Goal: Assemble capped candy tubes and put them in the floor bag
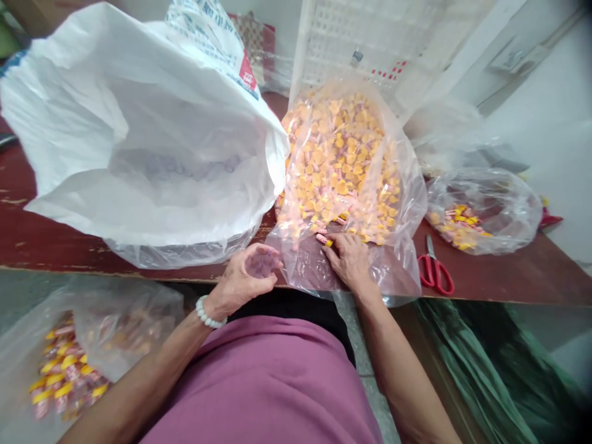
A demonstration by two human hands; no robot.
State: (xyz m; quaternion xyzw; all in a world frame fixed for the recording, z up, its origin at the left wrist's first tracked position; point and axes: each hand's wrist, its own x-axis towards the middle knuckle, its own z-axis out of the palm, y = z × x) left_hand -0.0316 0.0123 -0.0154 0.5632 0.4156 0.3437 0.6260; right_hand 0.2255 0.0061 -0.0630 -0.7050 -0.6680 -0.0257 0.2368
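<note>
My left hand [245,277], with a white bead bracelet on its wrist, is curled around a small clear, purplish plastic cup [261,264] at the table's front edge. My right hand [349,259] is inside the mouth of a large clear plastic bag [319,271]. Between its thumb and index finger is the yellow end of a small pink-and-white striped tube [322,238]. Behind it, many similar tubes with yellow caps [345,163] fill the bag. To the left, a big white sack [194,209] gapes open, with purplish clear pieces faintly visible inside.
Red-handled scissors [435,271] lie right of the large bag on the dark red table [509,280]. Beyond them is a smaller clear bag [504,216] of yellow-capped tubes. A white perforated crate [333,43] stands behind. Another bag of capped tubes [65,376] sits low at left.
</note>
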